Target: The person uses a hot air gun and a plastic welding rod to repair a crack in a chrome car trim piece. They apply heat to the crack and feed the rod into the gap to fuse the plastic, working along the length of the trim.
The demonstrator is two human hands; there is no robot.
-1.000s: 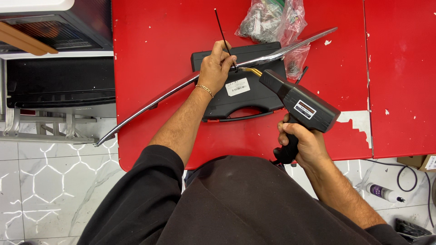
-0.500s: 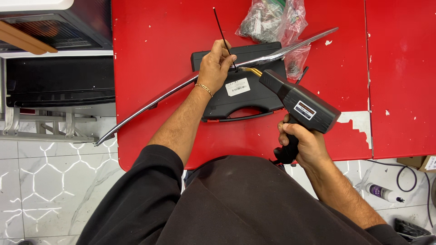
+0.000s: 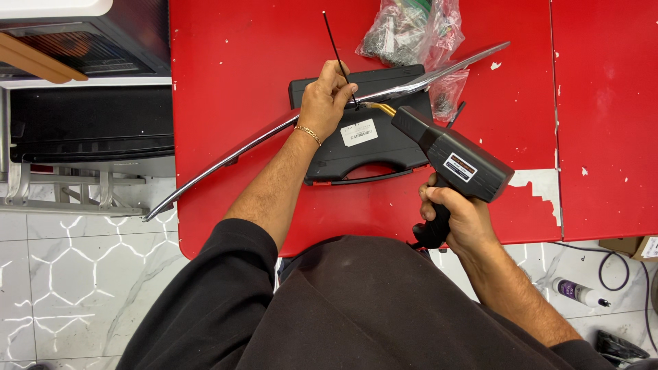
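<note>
Chrome is what catches my eye first: a long, thin, curved chrome trim strip [image 3: 260,133], mirror-bright, running from low at the left edge of the table up to a tapered point at the upper right. It lies across a red table [image 3: 233,62] whose paint is chipped in white flecks, with a larger bare patch near the front edge. Under the strip's middle sits a black plastic tool case [image 3: 370,147], matte, with a moulded handle and a white label. Behind it lies a crinkled clear plastic bag [image 3: 411,27] of small dark parts.

My left hand [image 3: 325,103] rests on the strip over the case, wrist bent down, a gold chain bracelet at the wrist. Its fingers are curled closed, thumb and forefinger pinching a thin black rod [image 3: 337,48] that stands slanted up and away from the strip.

My right hand [image 3: 459,216] is wrapped tight around the grip of a black pistol-shaped heat tool [image 3: 449,157], boxy and matte, with a label on its side. Its brass-coloured nozzle [image 3: 382,107] points left and meets the strip just beside the foot of the rod. The right forearm comes up from the lower right; I cannot tell whether a finger presses the trigger.

Pale marbled floor tiles [image 3: 68,274] with hexagon lines show at the left.
</note>
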